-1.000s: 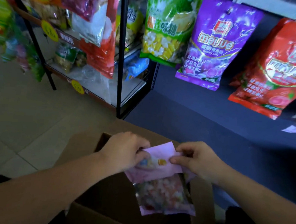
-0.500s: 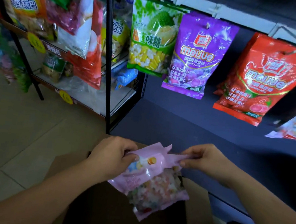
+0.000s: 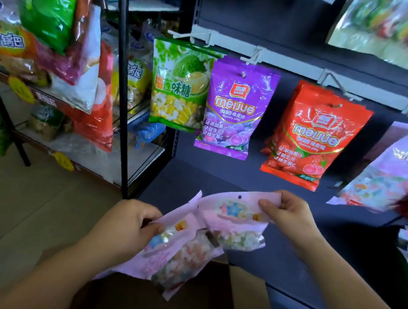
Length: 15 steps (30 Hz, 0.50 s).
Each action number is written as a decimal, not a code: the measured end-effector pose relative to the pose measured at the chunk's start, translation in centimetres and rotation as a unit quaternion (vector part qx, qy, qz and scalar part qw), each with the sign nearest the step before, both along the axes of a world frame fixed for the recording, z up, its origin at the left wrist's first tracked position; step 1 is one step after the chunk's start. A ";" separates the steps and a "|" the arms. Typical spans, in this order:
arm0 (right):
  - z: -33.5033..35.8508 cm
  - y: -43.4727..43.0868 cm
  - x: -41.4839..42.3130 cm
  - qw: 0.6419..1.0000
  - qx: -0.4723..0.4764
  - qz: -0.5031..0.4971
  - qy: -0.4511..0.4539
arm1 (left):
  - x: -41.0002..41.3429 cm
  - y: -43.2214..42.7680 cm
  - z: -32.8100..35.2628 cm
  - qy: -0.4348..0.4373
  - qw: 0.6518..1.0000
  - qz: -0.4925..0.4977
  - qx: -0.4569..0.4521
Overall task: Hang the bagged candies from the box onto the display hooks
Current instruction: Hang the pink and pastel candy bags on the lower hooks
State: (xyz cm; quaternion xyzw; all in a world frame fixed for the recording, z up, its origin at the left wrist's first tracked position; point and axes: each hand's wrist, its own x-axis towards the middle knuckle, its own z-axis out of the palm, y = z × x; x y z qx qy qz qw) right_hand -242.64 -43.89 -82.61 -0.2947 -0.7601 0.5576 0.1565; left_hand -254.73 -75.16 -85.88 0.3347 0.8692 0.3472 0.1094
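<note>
Pinching a bag apiece: left hand (image 3: 125,226) holds the lower pink candy bag (image 3: 179,257), right hand (image 3: 289,216) the upper pink candy bag (image 3: 234,211) by its top corner, lower centre of the frame above the cardboard box (image 3: 245,299). Overlapping edges could snag and tug one loose.

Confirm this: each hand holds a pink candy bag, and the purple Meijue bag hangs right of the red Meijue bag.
Wrong side: in the head view the purple Meijue bag hangs left of the red Meijue bag. Left hand holds one pink candy bag, right hand the other pink candy bag.
</note>
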 end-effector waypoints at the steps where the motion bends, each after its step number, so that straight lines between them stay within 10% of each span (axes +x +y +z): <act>1: 0.2 0.3 0.4 1.000 0.005 -0.004 0.002 | 0.3 0.1 0.1 0.003 1.000 -0.005 -0.011; 15: 3.1 1.6 4.2 0.997 0.008 -0.007 0.076 | 5.1 10.1 7.2 0.031 0.995 -0.071 0.058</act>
